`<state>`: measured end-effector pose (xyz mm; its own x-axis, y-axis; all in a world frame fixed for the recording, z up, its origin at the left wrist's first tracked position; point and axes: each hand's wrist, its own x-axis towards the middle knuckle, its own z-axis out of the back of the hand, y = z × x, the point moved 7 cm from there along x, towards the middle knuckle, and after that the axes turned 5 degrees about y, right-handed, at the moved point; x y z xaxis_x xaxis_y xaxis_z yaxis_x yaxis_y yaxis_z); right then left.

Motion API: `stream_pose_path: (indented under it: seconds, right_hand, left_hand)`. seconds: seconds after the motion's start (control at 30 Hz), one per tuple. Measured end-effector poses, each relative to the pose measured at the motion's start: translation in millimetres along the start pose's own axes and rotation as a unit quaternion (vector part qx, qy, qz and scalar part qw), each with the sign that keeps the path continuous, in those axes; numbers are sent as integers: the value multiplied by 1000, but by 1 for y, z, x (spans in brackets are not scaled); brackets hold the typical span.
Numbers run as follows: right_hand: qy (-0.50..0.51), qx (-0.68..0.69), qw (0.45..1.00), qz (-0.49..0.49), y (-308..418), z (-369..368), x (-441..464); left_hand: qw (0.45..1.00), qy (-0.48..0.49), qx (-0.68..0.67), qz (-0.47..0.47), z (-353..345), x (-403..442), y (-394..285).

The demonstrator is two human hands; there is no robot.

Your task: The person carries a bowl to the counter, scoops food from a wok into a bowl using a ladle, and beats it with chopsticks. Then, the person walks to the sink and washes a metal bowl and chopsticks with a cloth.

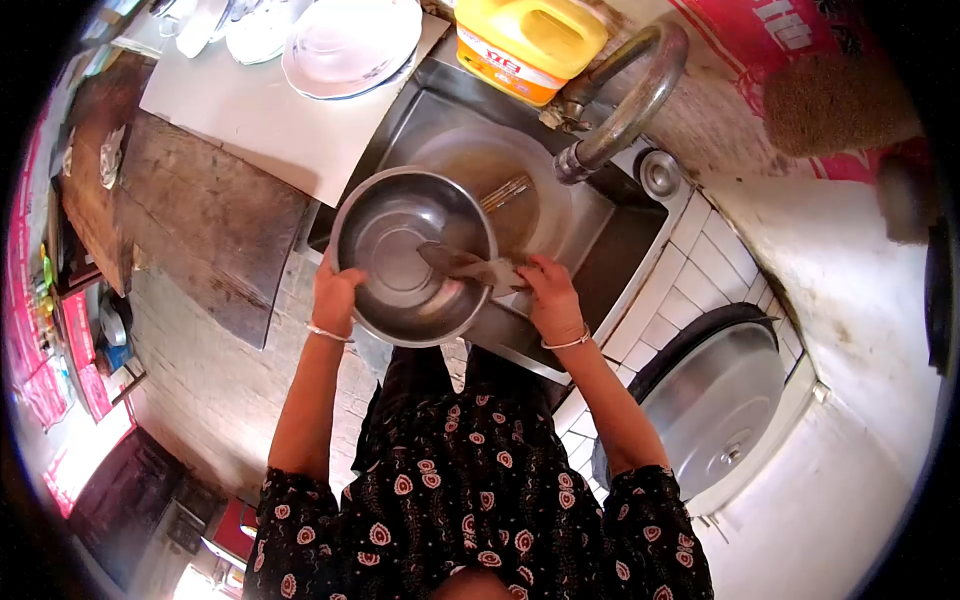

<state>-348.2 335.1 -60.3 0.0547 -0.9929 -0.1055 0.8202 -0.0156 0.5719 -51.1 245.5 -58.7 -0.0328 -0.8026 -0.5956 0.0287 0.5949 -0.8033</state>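
Note:
My left hand point(337, 297) is closed on the left rim of a round stainless steel bowl point(378, 312), held tilted over the near left side of the sink point(620, 245). To the right of the bowl, my right hand point(553, 297) grips a grey-brown flat piece point(505, 276), whose kind I cannot make out. The darker end of this piece reaches over the bowl's inside. Behind the bowl, a wide pale basin point(560, 180) with brownish water sits in the sink. A bundle of thin sticks like chopsticks point(505, 193) lies in that basin.
A curved metal faucet point(670, 80) arches over the sink, beside a yellow jug point(530, 40). Plates point(350, 45) stand on a pale board point(255, 130) at upper left. A wooden board point(200, 210) lies below it. A large pot with a metal lid point(715, 410) stands right.

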Motion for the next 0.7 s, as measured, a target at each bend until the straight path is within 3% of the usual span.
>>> stream_pose_path:
  seconds: [0.1,0.2,0.3,0.4,0.5,0.7]
  right_hand:
    - [-10,211,969,-127,-25,-9,-2]
    - [-10,235,939,-251,-33,-5,6]
    - [-78,197,952,-222,-43,-6,17]
    - [-72,198,951,-228,-52,-26,24]
    - [56,54,987,-143,-49,-59,22]
    - [161,-108,976,-103,-49,-77,48]
  left_hand:
    - [999,-23,-16,15,15,-3,6]
    - [999,-46,3,14,20,-4,7]
    - [999,-52,13,-5,17,-4,3]
    - [997,-62,24,-31,10,-3,-10]
    - [995,-76,41,-47,11,4,-9]
    - [996,-60,47,-43,9,14,-5]
